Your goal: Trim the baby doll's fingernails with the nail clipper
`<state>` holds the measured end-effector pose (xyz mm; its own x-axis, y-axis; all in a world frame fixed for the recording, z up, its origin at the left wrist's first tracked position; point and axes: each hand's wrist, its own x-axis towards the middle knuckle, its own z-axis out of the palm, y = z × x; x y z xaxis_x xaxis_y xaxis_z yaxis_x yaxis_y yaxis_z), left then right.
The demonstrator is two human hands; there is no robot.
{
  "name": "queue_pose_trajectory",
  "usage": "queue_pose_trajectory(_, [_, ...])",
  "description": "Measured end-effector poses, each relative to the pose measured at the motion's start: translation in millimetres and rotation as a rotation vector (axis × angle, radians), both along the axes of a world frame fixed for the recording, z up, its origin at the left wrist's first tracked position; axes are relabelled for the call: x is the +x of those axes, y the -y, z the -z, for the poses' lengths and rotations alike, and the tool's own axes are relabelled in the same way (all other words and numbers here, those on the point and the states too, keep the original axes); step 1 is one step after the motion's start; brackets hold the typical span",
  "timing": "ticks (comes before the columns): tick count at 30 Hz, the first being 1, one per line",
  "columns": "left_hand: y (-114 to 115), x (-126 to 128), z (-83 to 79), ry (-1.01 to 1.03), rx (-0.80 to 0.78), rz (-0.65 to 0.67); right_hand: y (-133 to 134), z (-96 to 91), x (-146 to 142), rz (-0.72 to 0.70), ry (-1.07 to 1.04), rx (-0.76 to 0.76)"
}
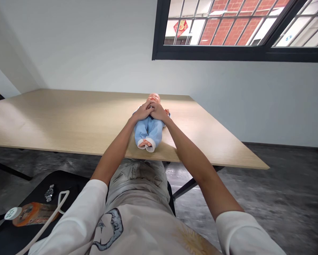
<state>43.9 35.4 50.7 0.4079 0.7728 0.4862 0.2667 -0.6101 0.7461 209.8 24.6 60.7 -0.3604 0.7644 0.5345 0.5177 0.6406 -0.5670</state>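
White T-shirt (pixel 137 230) with a dark print fills the bottom of the view, its sleeves giving way to two bare forearms that reach out over a pale wooden table (pixel 68 120). The left hand (pixel 141 112) and right hand (pixel 159 112) meet over the chest of a baby doll (pixel 149 129), which lies on its back near the table's closer edge, head pointing away and bare feet toward the person, in a blue suit with white cuffs. Both hands lie fairly flat and partly open, fingers overlapping just below the doll's chin; whether they grip or only press, I cannot tell. Even pressure from both palms, with the wrists level, should keep the doll from rolling. Down to the left, a black seat (pixel 23 241) holds an orange bottle (pixel 33 214) and a wristwatch (pixel 49 193). A dark-framed window (pixel 228 55) shows a brick wall (pixel 228 30) beyond.
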Motion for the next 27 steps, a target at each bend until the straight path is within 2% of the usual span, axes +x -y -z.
queue_pose_trajectory(18, [4.5, 0.4, -4.1, -0.007, 0.028, 0.012, 4.3, -2.3, -3.9, 0.042, 0.018, -0.002])
queue_pose_trajectory(27, [5.2, 0.7, -3.9, -0.003, 0.005, 0.001, -0.2, 2.4, -0.9, 0.026, 0.006, 0.030])
